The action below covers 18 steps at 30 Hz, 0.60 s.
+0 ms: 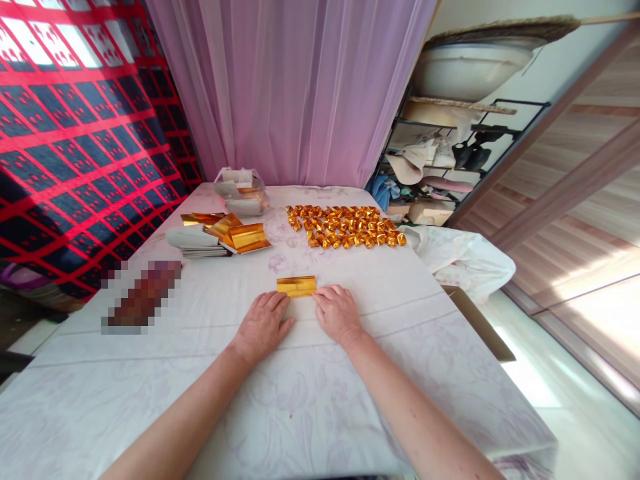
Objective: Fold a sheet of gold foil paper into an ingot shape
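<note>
A strip of gold foil paper (297,287) lies on the table in front of me, with a crease running along its length. My left hand (263,323) is at its lower left corner, fingers together and pressed on the edge, thumb out to the side. At the lower right corner my right hand (339,312) grips the edge with bent fingers. Beyond the strip, several rows of folded gold foil pieces (345,227) stand at the back right. Loose gold foil sheets (250,237) lie on a stack of pale paper (197,241) at the back left.
A clear plastic container (241,198) with things inside stands at the table's far left. A blurred reddish object (145,293) lies at the left. White plastic bags (460,260) and a cardboard box (480,320) are beyond the right edge. A purple curtain (300,87) hangs behind the patterned tablecloth (300,413).
</note>
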Each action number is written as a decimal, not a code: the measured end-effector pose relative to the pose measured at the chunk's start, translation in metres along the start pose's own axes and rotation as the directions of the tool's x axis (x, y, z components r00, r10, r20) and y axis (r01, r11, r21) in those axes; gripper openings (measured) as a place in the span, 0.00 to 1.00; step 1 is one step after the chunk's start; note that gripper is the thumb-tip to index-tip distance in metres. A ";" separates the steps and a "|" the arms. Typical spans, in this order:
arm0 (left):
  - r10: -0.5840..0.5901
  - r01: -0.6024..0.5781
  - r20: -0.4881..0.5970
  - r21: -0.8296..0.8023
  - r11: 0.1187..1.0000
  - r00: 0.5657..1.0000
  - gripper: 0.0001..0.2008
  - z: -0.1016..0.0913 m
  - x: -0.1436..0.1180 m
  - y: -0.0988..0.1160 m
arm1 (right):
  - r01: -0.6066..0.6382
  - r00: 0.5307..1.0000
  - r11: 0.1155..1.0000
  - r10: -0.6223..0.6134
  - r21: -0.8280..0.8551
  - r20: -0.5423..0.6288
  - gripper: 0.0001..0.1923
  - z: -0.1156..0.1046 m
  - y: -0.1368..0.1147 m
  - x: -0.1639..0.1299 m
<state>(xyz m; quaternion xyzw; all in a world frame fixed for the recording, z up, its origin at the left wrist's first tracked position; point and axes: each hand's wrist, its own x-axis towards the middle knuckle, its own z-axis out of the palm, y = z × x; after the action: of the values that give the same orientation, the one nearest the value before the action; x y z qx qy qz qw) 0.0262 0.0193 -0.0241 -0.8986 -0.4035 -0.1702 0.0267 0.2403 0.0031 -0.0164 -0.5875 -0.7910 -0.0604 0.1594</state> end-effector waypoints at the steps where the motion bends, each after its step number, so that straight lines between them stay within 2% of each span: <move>1: -0.004 0.004 0.001 0.002 1.000 1.000 0.20 -0.001 -0.001 -0.001 | -0.002 1.000 1.000 0.002 0.003 -0.001 0.12 0.001 0.000 0.000; 11: -0.045 0.046 -0.028 0.033 0.998 0.999 0.18 -0.008 -0.009 -0.006 | -0.009 1.000 1.000 0.010 0.022 -0.007 0.13 0.001 0.001 -0.002; 15: -0.037 0.039 -0.030 0.067 0.997 0.999 0.18 -0.012 -0.011 -0.006 | -0.036 0.998 0.999 0.036 0.006 0.047 0.13 -0.005 -0.002 -0.001; 18: -0.013 0.019 -0.052 0.111 0.994 0.999 0.18 -0.011 -0.010 -0.005 | -0.039 0.993 0.999 0.040 -0.015 0.108 0.18 -0.011 -0.008 0.001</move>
<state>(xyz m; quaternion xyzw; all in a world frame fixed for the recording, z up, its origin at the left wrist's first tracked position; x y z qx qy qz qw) 0.0132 0.0136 -0.0177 -0.8878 -0.4187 -0.1707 0.0857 0.2340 -0.0017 -0.0052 -0.6064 -0.7864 -0.0303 0.1136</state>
